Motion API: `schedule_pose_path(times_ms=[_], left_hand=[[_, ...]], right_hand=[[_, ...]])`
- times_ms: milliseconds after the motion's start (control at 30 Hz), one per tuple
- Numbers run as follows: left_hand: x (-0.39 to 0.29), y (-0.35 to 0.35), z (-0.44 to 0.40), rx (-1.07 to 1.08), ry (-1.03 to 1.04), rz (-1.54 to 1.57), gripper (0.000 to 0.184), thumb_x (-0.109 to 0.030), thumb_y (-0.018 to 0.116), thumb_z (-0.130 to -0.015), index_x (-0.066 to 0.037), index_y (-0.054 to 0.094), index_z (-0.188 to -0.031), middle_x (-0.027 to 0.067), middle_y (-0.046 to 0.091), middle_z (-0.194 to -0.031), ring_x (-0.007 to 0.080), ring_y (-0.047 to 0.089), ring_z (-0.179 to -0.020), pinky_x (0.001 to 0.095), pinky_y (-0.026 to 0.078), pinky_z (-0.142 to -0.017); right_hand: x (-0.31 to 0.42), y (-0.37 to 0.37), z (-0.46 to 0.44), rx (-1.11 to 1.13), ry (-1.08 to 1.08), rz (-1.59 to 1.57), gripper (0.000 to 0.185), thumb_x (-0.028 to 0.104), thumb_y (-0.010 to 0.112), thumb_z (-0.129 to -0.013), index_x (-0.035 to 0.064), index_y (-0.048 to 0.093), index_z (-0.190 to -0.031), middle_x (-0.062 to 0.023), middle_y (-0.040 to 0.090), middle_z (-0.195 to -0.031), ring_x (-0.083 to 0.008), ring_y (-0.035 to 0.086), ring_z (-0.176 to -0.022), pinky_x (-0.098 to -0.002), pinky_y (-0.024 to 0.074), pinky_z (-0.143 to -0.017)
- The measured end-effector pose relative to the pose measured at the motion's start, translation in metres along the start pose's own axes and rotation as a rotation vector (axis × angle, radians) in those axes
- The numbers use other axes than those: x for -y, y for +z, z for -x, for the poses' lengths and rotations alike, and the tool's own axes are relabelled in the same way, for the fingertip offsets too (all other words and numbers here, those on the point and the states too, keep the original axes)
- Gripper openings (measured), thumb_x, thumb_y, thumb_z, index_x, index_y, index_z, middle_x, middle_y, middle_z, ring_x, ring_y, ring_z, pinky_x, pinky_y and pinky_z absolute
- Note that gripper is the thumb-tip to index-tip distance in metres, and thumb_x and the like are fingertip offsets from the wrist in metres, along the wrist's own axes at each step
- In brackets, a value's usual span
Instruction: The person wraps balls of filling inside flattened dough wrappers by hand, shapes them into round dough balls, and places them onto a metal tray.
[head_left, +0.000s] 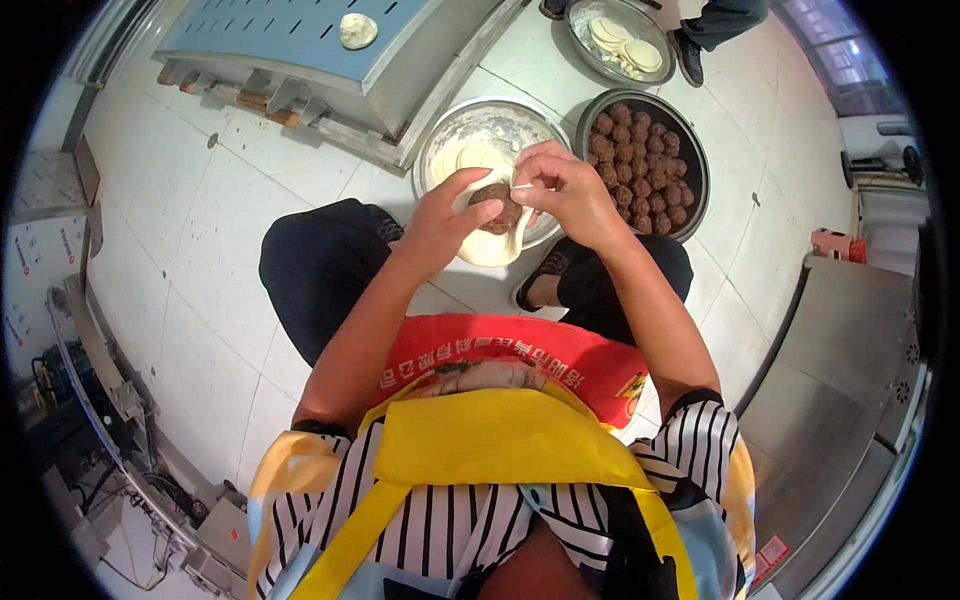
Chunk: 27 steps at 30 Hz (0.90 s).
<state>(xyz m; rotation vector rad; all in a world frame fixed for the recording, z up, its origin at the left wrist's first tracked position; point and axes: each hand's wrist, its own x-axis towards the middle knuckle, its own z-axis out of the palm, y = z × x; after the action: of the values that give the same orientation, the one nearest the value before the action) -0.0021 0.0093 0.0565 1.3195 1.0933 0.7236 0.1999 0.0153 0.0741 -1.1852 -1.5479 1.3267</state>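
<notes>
1. White dough [486, 251], partly around a meatball [493, 212], is above the bowl's [440, 142] near side.
2. Left hand [442, 222], half-curled, holds dough, thumb on meatball; right hand [578, 196] pinches its edge.
3. Probably soft, easily torn; best gripped by the rim.

I saw a brown filling ball [509, 213] sitting partly wrapped in pale dough [485, 252], seemingly above the floury bowl [447, 133].

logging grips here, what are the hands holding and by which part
A dough wrapper with a brown ball inside: the left hand holds its left side, thumb on the ball; the right hand pinches its right edge.
</notes>
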Motion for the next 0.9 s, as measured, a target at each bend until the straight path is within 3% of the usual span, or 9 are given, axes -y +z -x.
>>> schedule_pose_path(times_ms=[100,167,267,467,567,633,667,767,900], left_hand=[[-0.004,-0.004,-0.005,0.026,0.010,-0.038,0.052,-0.030,0.070,-0.079,0.002,0.055,-0.118,0.0161,0.063,-0.105,0.0185,0.060,-0.096,0.0312,0.047,-0.085],[0.001,-0.002,-0.008,-0.031,0.029,-0.054,0.050,-0.029,0.070,-0.079,0.001,0.056,-0.116,0.0156,0.064,-0.102,0.0184,0.061,-0.093,0.0312,0.048,-0.083],[0.002,0.005,-0.007,-0.167,-0.087,0.063,0.047,-0.028,0.071,-0.078,0.002,0.059,-0.113,0.0145,0.066,-0.096,0.0180,0.062,-0.089,0.0306,0.049,-0.081],[0.013,0.000,-0.003,-0.048,0.016,-0.021,0.045,-0.026,0.068,-0.081,0.002,0.059,-0.114,0.0119,0.066,-0.096,0.0155,0.062,-0.087,0.0292,0.049,-0.078],[0.010,-0.006,-0.010,0.033,0.009,-0.068,0.044,-0.024,0.068,-0.083,0.002,0.058,-0.117,0.0104,0.065,-0.099,0.0146,0.061,-0.087,0.0279,0.049,-0.077],[0.005,-0.008,-0.016,0.076,-0.055,-0.091,0.044,-0.024,0.067,-0.083,0.001,0.057,-0.118,0.0103,0.064,-0.101,0.0154,0.061,-0.088,0.0277,0.049,-0.078],[0.006,-0.005,-0.017,0.010,-0.066,0.047,0.045,-0.023,0.068,-0.082,0.001,0.057,-0.118,0.0104,0.064,-0.102,0.0154,0.061,-0.089,0.0277,0.049,-0.079],[0.030,0.014,-0.019,-0.116,-0.023,0.438,0.048,-0.018,0.070,-0.079,-0.002,0.055,-0.122,0.0098,0.060,-0.110,0.0150,0.058,-0.097,0.0267,0.046,-0.085],[0.032,0.020,-0.010,-0.093,-0.097,0.469,0.044,-0.017,0.068,-0.082,0.000,0.053,-0.119,0.0091,0.060,-0.107,0.0149,0.057,-0.096,0.0277,0.046,-0.084]], right_hand=[[0.004,0.001,0.002,-0.028,-0.073,0.137,0.010,0.006,0.069,-0.082,-0.0010,0.062,-0.084,-0.0036,0.056,-0.083,-0.0099,0.056,-0.072,-0.0247,0.0476,-0.062],[0.002,0.002,0.003,-0.050,-0.030,0.194,0.011,0.006,0.069,-0.081,-0.0013,0.062,-0.085,-0.0042,0.055,-0.081,-0.0101,0.056,-0.071,-0.0246,0.0476,-0.062],[0.003,0.005,0.001,-0.089,0.149,0.019,0.006,0.001,0.066,-0.081,-0.0021,0.062,-0.085,-0.0059,0.054,-0.080,-0.0131,0.056,-0.068,-0.0260,0.0497,-0.055],[-0.009,0.006,0.002,-0.015,-0.167,0.131,0.010,0.005,0.068,-0.081,-0.0017,0.062,-0.086,-0.0050,0.055,-0.081,-0.0128,0.056,-0.068,-0.0254,0.0479,-0.060],[-0.015,0.003,0.000,0.009,-0.168,0.170,0.010,0.005,0.068,-0.081,-0.0006,0.062,-0.087,-0.0044,0.055,-0.080,-0.0122,0.055,-0.067,-0.0243,0.0475,-0.058],[-0.011,0.005,0.001,-0.058,0.047,0.104,0.009,0.003,0.068,-0.081,-0.0024,0.061,-0.085,-0.0062,0.054,-0.081,-0.0123,0.055,-0.064,-0.0251,0.0503,-0.055],[-0.008,0.006,0.000,-0.094,0.151,0.071,0.009,0.002,0.067,-0.081,-0.0033,0.061,-0.085,-0.0071,0.053,-0.082,-0.0123,0.055,-0.062,-0.0255,0.0517,-0.053],[-0.016,0.004,-0.003,-0.210,0.156,-0.061,0.010,0.003,0.068,-0.082,-0.0038,0.061,-0.085,-0.0075,0.053,-0.082,-0.0115,0.055,-0.061,-0.0256,0.0519,-0.053],[-0.023,0.003,0.001,-0.076,0.139,-0.018,0.009,0.004,0.067,-0.084,-0.0032,0.062,-0.085,-0.0056,0.057,-0.087,-0.0111,0.058,-0.066,-0.0241,0.0518,-0.053]])
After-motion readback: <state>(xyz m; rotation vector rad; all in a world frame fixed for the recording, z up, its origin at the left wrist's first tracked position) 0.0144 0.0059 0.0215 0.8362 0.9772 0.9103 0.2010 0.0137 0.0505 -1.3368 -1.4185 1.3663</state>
